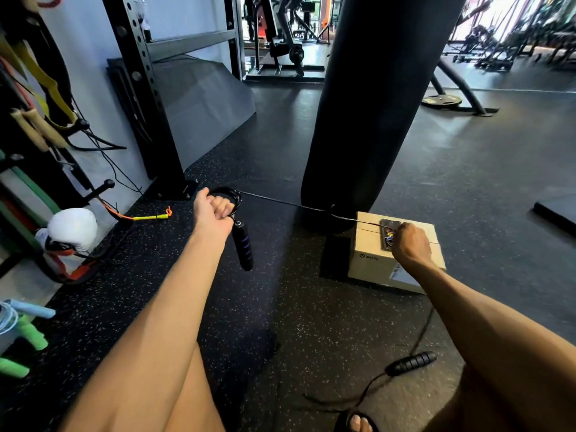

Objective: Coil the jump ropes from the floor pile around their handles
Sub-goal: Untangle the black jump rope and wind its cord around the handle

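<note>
My left hand [213, 212] grips several black loops of a jump rope together with the top of its black, purple-ringed handle [242, 246], which hangs downward. From the loops a taut stretch of black rope [296, 204] runs right to my right hand [410, 243], which pinches it above a cardboard box. The rope's other black handle [411, 363] lies on the floor at the lower right, with slack cord trailing toward my foot. Jump ropes with green and light blue handles [29, 330] lie at the left edge.
A black punching bag [374, 104] hangs just behind the rope. The cardboard box [374, 260] has a phone on top. A white boxing glove [73, 227], an orange and yellow rope [149, 217] and a rack of bands stand at the left. Speckled rubber floor.
</note>
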Action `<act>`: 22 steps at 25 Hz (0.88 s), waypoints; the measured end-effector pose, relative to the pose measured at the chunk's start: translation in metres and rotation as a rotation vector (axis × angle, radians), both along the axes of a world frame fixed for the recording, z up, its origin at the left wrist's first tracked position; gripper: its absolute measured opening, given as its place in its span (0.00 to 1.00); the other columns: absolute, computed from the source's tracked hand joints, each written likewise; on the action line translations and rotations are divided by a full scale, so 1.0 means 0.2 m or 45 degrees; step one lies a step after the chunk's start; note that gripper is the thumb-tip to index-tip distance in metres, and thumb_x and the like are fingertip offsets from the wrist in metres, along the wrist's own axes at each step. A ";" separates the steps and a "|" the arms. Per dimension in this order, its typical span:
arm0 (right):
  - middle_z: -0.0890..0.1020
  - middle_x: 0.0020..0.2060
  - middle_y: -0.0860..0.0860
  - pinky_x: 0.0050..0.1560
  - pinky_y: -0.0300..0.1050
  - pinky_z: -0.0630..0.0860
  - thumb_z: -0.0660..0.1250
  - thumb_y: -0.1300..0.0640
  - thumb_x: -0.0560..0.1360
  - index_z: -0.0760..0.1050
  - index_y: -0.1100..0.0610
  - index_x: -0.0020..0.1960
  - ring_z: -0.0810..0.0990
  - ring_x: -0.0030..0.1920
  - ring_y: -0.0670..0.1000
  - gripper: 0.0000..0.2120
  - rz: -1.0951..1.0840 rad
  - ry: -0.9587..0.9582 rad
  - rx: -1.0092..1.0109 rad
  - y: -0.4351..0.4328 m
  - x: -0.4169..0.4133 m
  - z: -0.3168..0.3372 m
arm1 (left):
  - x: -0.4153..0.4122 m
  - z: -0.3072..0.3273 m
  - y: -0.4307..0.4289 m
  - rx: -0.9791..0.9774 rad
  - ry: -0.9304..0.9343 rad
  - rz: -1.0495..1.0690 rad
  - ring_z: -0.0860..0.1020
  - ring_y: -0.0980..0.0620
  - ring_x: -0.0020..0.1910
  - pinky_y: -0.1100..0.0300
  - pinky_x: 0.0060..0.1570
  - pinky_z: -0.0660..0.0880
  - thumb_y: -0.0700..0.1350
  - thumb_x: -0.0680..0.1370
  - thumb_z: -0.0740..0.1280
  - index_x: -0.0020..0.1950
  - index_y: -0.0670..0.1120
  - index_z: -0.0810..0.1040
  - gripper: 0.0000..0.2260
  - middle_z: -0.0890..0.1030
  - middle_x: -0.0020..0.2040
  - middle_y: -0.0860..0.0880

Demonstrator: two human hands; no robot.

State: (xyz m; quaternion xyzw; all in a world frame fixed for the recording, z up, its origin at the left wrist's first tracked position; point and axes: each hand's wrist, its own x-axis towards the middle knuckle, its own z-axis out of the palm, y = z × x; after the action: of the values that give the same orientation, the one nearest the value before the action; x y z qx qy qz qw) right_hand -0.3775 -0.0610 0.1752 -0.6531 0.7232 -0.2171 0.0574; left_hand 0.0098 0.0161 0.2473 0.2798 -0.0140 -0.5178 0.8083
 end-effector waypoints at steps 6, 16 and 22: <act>0.81 0.46 0.63 0.49 0.54 0.80 0.63 0.64 0.77 0.77 0.68 0.52 0.81 0.48 0.63 0.08 0.051 0.032 0.316 -0.03 -0.06 -0.04 | 0.09 -0.01 0.01 0.003 -0.044 0.115 0.53 0.56 0.17 0.64 0.20 0.56 0.46 0.83 0.54 0.31 0.49 0.54 0.21 0.55 0.19 0.54; 0.76 0.66 0.61 0.64 0.51 0.75 0.62 0.63 0.79 0.66 0.61 0.72 0.76 0.65 0.59 0.22 0.599 0.132 0.520 0.07 0.36 0.04 | -0.21 0.04 0.01 0.207 -0.992 -0.285 0.53 0.57 0.17 0.67 0.20 0.50 0.42 0.81 0.61 0.31 0.50 0.56 0.21 0.56 0.20 0.55; 0.77 0.64 0.57 0.61 0.44 0.74 0.70 0.54 0.76 0.66 0.56 0.73 0.77 0.64 0.53 0.28 0.947 -0.572 0.648 0.31 0.66 0.23 | -0.40 0.02 0.03 0.260 -1.079 -0.399 0.54 0.57 0.18 0.66 0.22 0.51 0.42 0.81 0.61 0.30 0.50 0.58 0.21 0.57 0.20 0.55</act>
State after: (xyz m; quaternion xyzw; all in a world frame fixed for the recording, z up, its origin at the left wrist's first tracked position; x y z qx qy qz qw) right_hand -0.2459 0.0007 0.2202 -0.7691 0.4412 -0.1338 0.4426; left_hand -0.0697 0.0213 0.2520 0.5395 -0.3341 -0.4726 0.6116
